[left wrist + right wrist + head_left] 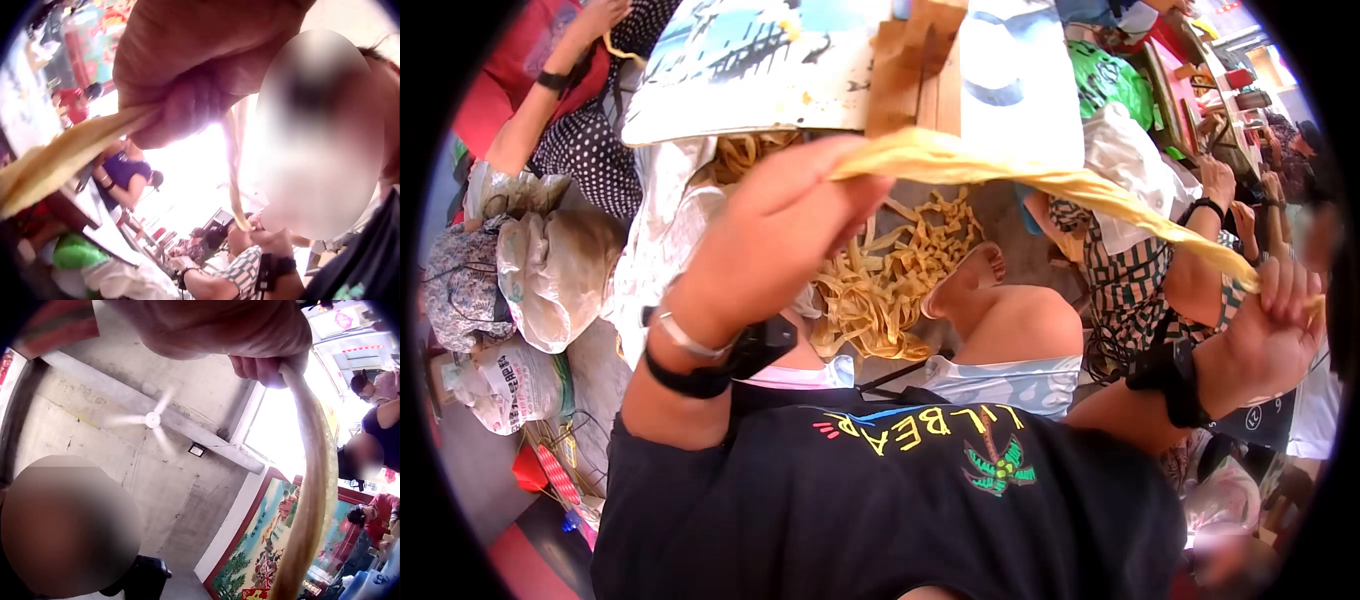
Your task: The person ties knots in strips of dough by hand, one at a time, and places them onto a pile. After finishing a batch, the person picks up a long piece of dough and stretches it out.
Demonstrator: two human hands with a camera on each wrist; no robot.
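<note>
A long, pale yellow ribbon-like strip stretches between my two raised hands, partly twisted along its length. My left hand pinches one end in front of the table, blurred in the head view. In the left wrist view a thin tail of yellow strip hangs below the curled fingers. Far out to the right, my right hand grips the other end with bent fingers. The right wrist view shows the strip running down from those fingers. Under the hands, a tangled heap of similar strips lies on the floor between the legs.
A white, stained table stands ahead, with an upright wooden piece at its near edge. Plastic bags sit at the left. At the right, a seated person in a patterned garment is close to the right arm.
</note>
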